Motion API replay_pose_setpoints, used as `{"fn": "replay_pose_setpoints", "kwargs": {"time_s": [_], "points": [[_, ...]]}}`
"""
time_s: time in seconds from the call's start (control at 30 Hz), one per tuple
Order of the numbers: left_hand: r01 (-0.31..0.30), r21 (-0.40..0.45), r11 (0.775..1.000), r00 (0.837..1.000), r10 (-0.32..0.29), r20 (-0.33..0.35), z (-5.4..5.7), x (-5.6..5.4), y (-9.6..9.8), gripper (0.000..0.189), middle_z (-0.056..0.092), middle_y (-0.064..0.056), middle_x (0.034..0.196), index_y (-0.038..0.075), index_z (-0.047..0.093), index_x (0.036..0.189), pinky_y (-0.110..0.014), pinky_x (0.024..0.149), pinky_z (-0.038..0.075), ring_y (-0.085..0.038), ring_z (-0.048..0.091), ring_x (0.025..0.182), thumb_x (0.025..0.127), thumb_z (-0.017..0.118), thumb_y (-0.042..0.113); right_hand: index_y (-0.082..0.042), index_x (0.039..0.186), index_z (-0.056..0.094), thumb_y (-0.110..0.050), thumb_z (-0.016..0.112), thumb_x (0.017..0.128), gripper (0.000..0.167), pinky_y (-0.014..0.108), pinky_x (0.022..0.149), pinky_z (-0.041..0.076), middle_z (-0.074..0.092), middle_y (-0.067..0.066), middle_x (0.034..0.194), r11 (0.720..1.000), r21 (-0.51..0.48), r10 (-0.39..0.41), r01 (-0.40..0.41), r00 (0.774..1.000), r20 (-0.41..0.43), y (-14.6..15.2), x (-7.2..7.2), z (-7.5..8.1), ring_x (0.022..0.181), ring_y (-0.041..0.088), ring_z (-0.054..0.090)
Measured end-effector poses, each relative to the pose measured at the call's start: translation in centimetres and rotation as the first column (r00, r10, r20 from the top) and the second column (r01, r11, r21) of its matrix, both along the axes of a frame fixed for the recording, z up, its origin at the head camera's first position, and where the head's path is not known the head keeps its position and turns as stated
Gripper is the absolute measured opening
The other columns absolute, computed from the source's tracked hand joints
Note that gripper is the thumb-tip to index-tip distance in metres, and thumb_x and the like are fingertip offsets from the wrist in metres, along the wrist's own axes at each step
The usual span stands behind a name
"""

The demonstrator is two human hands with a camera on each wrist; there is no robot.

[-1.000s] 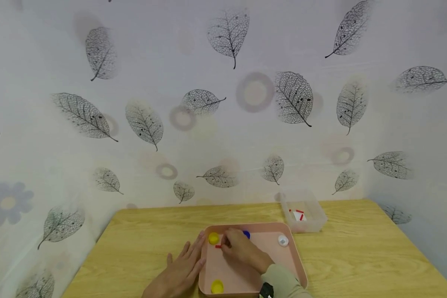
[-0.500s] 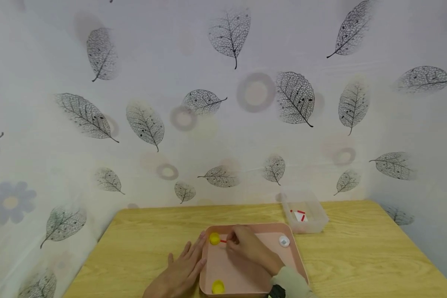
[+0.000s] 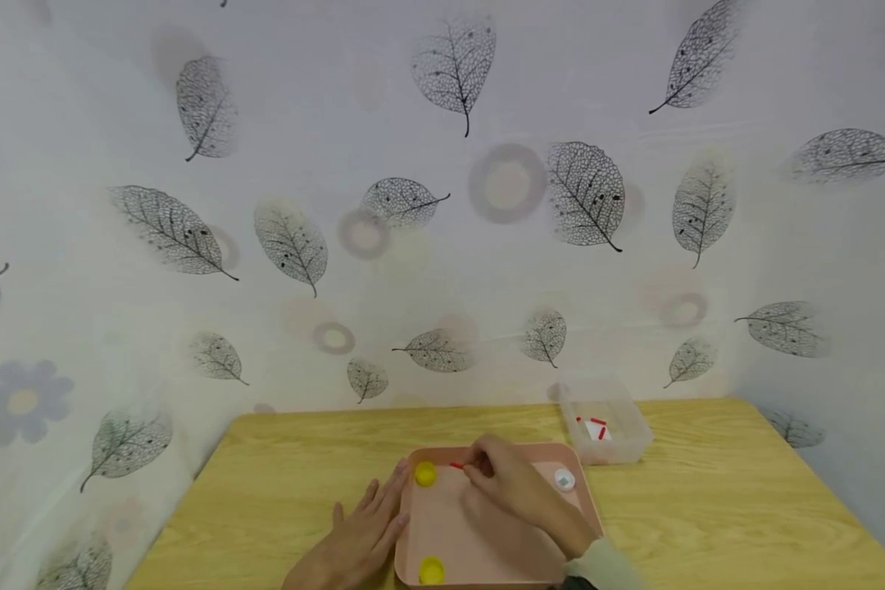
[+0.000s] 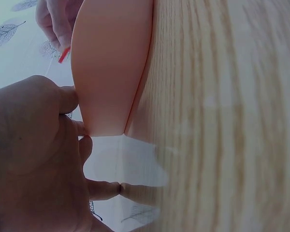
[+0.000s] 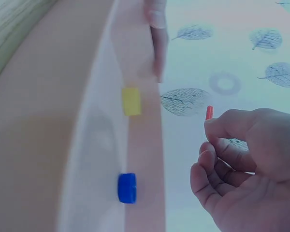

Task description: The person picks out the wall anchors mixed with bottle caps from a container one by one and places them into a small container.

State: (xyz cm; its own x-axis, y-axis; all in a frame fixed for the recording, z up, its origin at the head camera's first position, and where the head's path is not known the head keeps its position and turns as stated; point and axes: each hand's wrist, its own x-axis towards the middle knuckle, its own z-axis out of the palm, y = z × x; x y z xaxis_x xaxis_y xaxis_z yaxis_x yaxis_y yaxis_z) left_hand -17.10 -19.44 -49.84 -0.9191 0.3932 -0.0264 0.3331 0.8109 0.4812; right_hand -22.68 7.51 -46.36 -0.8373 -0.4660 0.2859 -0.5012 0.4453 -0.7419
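Observation:
My right hand [image 3: 516, 483] pinches a small red stick [image 5: 209, 112] between thumb and forefinger, held above the far side of a pink tray [image 3: 460, 537]. My left hand [image 3: 357, 533] lies on the table with fingers spread, touching the tray's left wall. Inside the tray, one yellow cap [image 3: 425, 474] is in the far left corner and another yellow cap [image 3: 431, 571] in the near left. A white cap [image 3: 564, 479] sits at the far right. The blue cap [image 5: 127, 188] shows in the right wrist view; in the head view my right hand hides it.
Behind the tray's far right corner stands a clear plastic box [image 3: 623, 448] with several red sticks and a white piece inside. The wooden table [image 3: 302, 442] ends at a leaf-patterned wall covering [image 3: 428, 279] at the back.
My right hand has moved up and to the right with the red stick, away from the far yellow cap. The blue cap has become hidden in the head view. My left hand stays put.

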Motion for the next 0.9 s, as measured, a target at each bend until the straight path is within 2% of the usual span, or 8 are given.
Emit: {"fn": "replay_pose_setpoints", "kwargs": {"time_s": [0.33,0.57,0.77,0.9], "points": [[0.014,0.014,1.000,1.000,-0.014,-0.005,-0.3,-0.2,-0.4,0.062,0.010,-0.002,0.172,0.023,0.008,0.167,-0.093,0.093,0.007,-0.051,0.024,0.148,0.113,0.028,0.044,-0.010,0.098,0.067,-0.008,0.071,0.097,0.005,0.024,0.070,0.051,0.065,-0.006,0.088,0.997,-0.039,-0.073,0.071,0.996,-0.057,1.4,0.6,1.2,0.077,0.006,0.056],[0.022,0.025,0.999,1.000,-0.022,0.014,-0.2,-0.1,-0.3,0.063,0.010,-0.003,0.172,0.023,0.007,0.167,-0.093,0.092,0.006,-0.051,0.023,0.149,0.113,0.028,0.045,-0.015,0.096,0.068,-0.007,0.074,0.095,0.010,0.024,0.067,0.052,0.062,-0.010,0.086,0.990,-0.035,-0.137,0.133,0.979,-0.151,2.9,1.1,2.2,0.075,0.003,0.057],[0.023,0.027,0.999,0.999,-0.024,0.038,-0.3,0.0,-0.4,0.062,0.008,-0.001,0.172,0.023,0.006,0.167,-0.094,0.091,0.005,-0.050,0.022,0.150,0.113,0.027,0.045,-0.011,0.097,0.067,-0.006,0.072,0.096,0.007,0.025,0.064,0.052,0.061,-0.006,0.084,0.987,-0.101,-0.137,0.126,0.985,-0.109,4.0,0.9,2.0,0.073,0.006,0.056],[0.019,0.014,1.000,1.000,-0.020,0.022,-0.5,-0.2,-0.3,0.062,0.007,0.002,0.173,0.025,0.006,0.167,-0.094,0.092,0.007,-0.048,0.022,0.150,0.112,0.026,0.047,-0.011,0.095,0.068,-0.003,0.074,0.093,0.010,0.025,0.062,0.051,0.060,-0.007,0.082,0.978,-0.122,-0.183,0.169,0.976,-0.117,4.6,0.5,1.7,0.071,0.006,0.055]]}}
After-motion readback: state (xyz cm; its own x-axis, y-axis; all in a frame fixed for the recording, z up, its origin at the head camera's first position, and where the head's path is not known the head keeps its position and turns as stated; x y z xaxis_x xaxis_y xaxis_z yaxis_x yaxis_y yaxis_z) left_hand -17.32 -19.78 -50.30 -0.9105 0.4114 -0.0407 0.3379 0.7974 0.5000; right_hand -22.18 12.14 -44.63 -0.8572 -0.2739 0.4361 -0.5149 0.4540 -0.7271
